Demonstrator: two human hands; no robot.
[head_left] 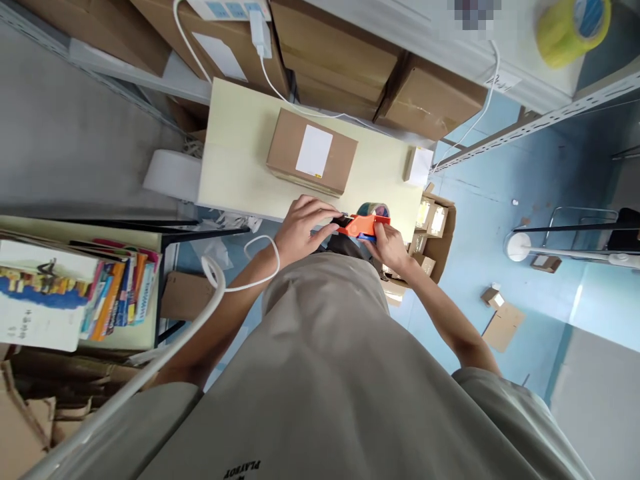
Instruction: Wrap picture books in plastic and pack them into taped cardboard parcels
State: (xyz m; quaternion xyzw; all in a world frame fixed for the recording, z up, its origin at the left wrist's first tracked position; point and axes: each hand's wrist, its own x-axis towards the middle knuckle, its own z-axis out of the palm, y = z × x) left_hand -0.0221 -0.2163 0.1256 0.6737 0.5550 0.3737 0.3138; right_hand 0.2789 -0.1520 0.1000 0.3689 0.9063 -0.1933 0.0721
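Observation:
An orange tape gun is held in front of my body, close to the near edge of the table. My right hand is closed round its handle end, where a bit of blue shows. A tape roll shows at the far side of the tape gun. My left hand pinches the dark front end of the tape gun between thumb and fingers. Whether it also grips the tape's loose end is too small to tell. Beyond my hands, a closed cardboard box with a white label lies on the pale table.
A small white box stands at the table's right end. An open carton of small boxes is beyond it. Cardboard boxes and a power strip line the back. Books lie left. A white tube crosses near my left arm.

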